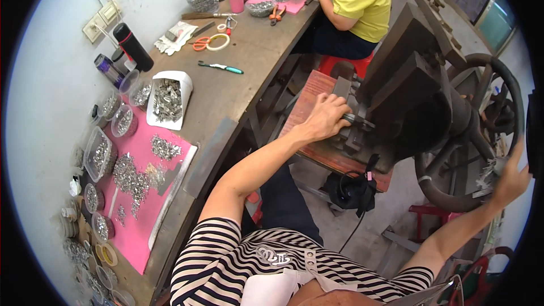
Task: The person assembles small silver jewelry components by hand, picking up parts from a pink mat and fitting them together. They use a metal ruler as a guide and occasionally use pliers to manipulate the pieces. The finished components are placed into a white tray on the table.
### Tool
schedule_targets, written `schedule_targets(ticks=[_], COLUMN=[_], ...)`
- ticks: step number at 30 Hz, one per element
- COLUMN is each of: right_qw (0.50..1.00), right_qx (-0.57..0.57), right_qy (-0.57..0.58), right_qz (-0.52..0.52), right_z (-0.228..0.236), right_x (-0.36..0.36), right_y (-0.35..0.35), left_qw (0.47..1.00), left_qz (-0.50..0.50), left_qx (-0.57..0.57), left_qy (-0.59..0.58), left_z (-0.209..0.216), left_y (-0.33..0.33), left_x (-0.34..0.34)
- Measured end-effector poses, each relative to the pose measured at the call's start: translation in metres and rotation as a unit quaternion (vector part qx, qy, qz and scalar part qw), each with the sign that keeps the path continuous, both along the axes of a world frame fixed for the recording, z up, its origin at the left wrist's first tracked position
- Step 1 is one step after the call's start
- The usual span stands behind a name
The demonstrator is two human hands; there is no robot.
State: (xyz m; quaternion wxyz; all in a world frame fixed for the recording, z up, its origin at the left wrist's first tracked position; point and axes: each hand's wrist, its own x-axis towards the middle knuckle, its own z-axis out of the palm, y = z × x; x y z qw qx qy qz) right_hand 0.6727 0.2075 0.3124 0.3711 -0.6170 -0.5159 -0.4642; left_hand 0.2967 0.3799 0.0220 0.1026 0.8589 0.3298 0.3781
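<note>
A dark fly press [405, 90] with a large handwheel [429, 187] stands to my right. My left hand [326, 118] is at the metal tooling [352, 141] on the red bench top beneath the press. Its fingers are curled, closed by a short dark rod-like piece [360, 121]; what exactly they hold is partly hidden. At the wheel's right side is my right hand [510, 181], by the rim and a frayed cloth wrapping [488, 174]. It is blurred, and its grip does not show clearly.
On the left workbench [243, 45], a pink sheet [164, 184] carries loose small metal parts, with a white scoop tray [184, 88] and several plastic tubs behind. Scissors [201, 43] and a toothbrush [221, 67] lie farther along. A co-worker in yellow [362, 3] sits at the far end.
</note>
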Motion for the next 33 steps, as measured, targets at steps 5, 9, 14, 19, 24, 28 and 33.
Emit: schedule_targets(ticks=[5, 9, 14, 19, 24, 28, 33], right_qw=[0.795, 0.716, 0.626, 0.511, 0.462, 0.473, 0.479], right_qx=[-0.365, -0.45, -0.427, -0.446, -0.451, -0.436, -0.401], right_qy=[0.058, 0.127, 0.078, 0.039, 0.003, -0.017, -0.038], right_qz=[0.481, 0.519, 0.648, 0.734, 0.764, 0.765, 0.78], right_z=[-0.138, -0.231, -0.264, -0.272, -0.298, -0.317, -0.319], right_x=[-0.179, -0.268, -0.382, -0.453, -0.508, -0.54, -0.562], right_y=[0.003, 0.054, 0.058, 0.032, -0.005, -0.028, -0.038], left_qw=[0.987, 0.959, 0.9, 0.846, 0.811, 0.796, 0.778], left_qz=[0.133, 0.264, 0.428, 0.529, 0.581, 0.598, 0.619], left_qx=[0.017, 0.007, 0.017, 0.0, -0.037, -0.061, -0.069], left_qy=[-0.083, -0.105, -0.081, -0.058, -0.055, -0.064, -0.078], left_z=[-0.008, 0.001, 0.001, -0.01, -0.024, -0.041, -0.04], left_y=[-0.07, -0.143, -0.234, -0.315, -0.375, -0.402, -0.408], left_x=[-0.07, -0.137, -0.199, -0.241, -0.271, -0.295, -0.308])
